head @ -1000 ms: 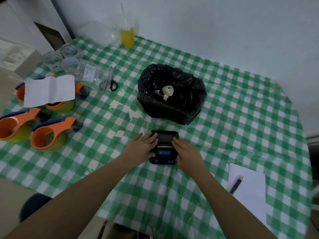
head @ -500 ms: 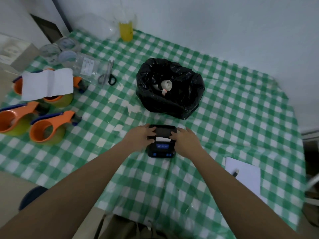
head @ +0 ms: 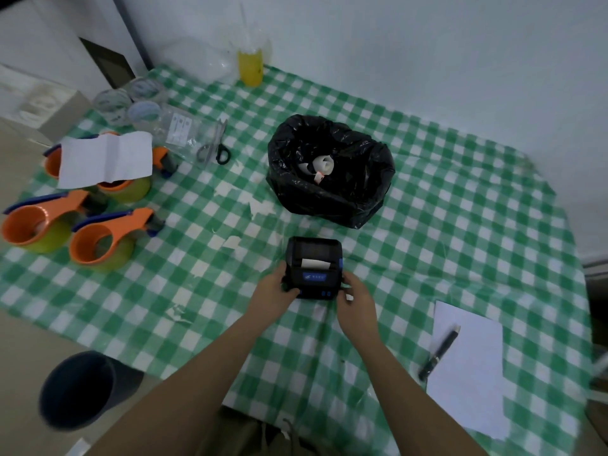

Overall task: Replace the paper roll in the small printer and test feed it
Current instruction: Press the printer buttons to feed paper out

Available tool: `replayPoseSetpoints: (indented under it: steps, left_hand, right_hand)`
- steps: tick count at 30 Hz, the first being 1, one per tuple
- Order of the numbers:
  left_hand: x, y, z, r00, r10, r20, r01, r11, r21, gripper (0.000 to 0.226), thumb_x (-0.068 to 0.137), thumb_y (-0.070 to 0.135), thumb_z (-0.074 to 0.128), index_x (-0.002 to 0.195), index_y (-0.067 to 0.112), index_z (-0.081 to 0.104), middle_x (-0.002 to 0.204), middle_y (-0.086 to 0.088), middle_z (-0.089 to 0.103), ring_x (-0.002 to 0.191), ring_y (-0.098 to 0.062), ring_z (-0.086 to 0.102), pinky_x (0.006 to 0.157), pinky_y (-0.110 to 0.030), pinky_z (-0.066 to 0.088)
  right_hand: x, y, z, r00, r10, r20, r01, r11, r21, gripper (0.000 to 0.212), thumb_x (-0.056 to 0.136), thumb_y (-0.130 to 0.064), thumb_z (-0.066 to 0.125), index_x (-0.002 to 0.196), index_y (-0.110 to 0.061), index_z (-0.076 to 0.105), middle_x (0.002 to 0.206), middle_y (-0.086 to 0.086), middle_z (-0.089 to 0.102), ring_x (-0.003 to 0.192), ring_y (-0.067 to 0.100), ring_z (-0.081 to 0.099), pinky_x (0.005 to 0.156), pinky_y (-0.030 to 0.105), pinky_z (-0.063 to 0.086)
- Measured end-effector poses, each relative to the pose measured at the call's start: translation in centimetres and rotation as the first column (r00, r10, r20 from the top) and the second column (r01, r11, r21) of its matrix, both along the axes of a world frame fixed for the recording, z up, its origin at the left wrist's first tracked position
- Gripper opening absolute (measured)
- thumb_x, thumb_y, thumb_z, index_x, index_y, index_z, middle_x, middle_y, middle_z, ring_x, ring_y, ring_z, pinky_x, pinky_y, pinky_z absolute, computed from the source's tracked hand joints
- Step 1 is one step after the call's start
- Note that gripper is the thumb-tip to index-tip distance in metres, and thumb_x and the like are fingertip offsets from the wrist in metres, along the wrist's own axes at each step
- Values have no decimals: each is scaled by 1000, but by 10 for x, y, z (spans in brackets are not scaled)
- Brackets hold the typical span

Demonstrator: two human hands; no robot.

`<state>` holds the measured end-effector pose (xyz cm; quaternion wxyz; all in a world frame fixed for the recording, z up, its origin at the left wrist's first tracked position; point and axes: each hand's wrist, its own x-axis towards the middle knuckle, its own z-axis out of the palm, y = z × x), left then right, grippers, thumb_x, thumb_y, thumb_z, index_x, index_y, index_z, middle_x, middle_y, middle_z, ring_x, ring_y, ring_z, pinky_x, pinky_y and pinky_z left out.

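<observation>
The small black printer point(head: 314, 268) sits on the table point(head: 460, 225), which is covered with a green-and-white checked cloth, near the front centre and just in front of a black bin bag point(head: 332, 192). The printer lid is closed, and a short strip of white paper point(head: 315, 263) protrudes from the slot across its top. The left hand point(head: 274, 291) is closed on the printer's left side, fingers curled against the casing. The right hand point(head: 353, 296) is closed on the printer's right side near the front corner. Inside the open bin bag lies a curled white paper roll remnant point(head: 320, 166). To the left of the table stand three orange tape dispensers point(head: 98, 238), one of them partly covered by a creased white sheet point(head: 105, 158). A pair of scissors point(head: 215, 144) lies behind them beside a clear plastic bag point(head: 179, 130). A cup of yellow liquid point(head: 250, 67) stands at the far edge against the wall. To the right, near the front edge, a black pen point(head: 439, 353) lies partly across a white sheet of paper point(head: 470, 373).
</observation>
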<state>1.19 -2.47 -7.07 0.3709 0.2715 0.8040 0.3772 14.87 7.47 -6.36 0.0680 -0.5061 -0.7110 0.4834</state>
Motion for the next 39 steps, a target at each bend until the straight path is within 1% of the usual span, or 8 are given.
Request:
replayPoseSetpoints:
  steps: [5, 10, 12, 18, 22, 26, 31, 39]
  left_hand:
    - [3, -1, 1, 999, 5, -34, -5, 1000, 3, 58, 83, 5, 62, 136, 13, 40, 126, -13, 62, 116, -28, 58, 94, -38, 50]
    - [7, 0, 0, 994, -4, -108, 0, 999, -41, 58, 84, 12, 62, 137, 16, 39, 117, -12, 67, 106, -29, 63, 85, -43, 55]
    - [7, 0, -1, 993, -8, -118, 3, 999, -44, 58, 84, 12, 61, 137, 16, 39, 115, -13, 67, 103, -30, 64, 84, -43, 55]
    - [7, 0, 0, 992, -20, -123, 15, 999, -40, 55, 83, 10, 61, 134, 15, 41, 111, -15, 69, 101, -30, 65, 83, -44, 56]
    - [7, 0, -2, 992, -21, -127, 15, 999, -47, 53, 83, 11, 62, 133, 14, 43, 109, -14, 69, 99, -30, 65, 81, -41, 56]
    - [6, 0, -3, 989, -36, -142, 29, 998, -54, 55, 83, 12, 62, 134, 14, 41, 109, -16, 69, 99, -32, 65, 81, -44, 56]
    - [7, 1, -3, 987, -40, -158, 32, 998, -52, 52, 84, 10, 61, 133, 13, 43, 113, -15, 68, 103, -30, 64, 81, -38, 53]
    - [5, 1, -5, 987, -34, -155, 27, 998, -48, 49, 82, 11, 63, 129, 12, 47, 109, -14, 69, 100, -29, 65, 81, -38, 54]
  right_hand:
    - [5, 1, -2, 1000, 15, -7, -15, 1000, 17, 44, 93, -2, 43, 135, -14, 46, 134, 9, 53, 111, 23, 56, 90, 26, 44]
    - [7, 0, -3, 1000, 22, 5, -22, 1000, 14, 47, 93, -3, 43, 138, -17, 42, 137, 9, 51, 114, 22, 55, 94, 32, 46]
    - [8, -1, -3, 999, 36, 12, -37, 999, 23, 48, 94, -3, 43, 139, -18, 41, 138, 9, 50, 115, 22, 55, 92, 31, 45]
    - [10, -2, -3, 997, 75, 29, -75, 997, 23, 51, 94, -3, 42, 141, -20, 36, 142, 10, 45, 121, 23, 51, 94, 30, 43]
    - [11, 1, -2, 996, 82, 31, -82, 997, 15, 51, 94, -3, 42, 141, -20, 36, 143, 9, 44, 121, 22, 51, 91, 30, 45]
    - [12, 3, -1, 994, 92, 51, -92, 996, -1, 52, 95, -4, 41, 142, -22, 34, 145, 7, 42, 121, 21, 49, 83, 27, 45]
    - [11, 3, 1, 992, 106, 63, -106, 994, 2, 51, 95, -4, 40, 143, -22, 33, 144, 8, 42, 119, 22, 50, 79, 25, 45]
    - [11, 4, 3, 988, 127, 85, -128, 992, 4, 51, 96, -6, 40, 144, -22, 32, 143, 8, 43, 110, 26, 55, 77, 32, 51]
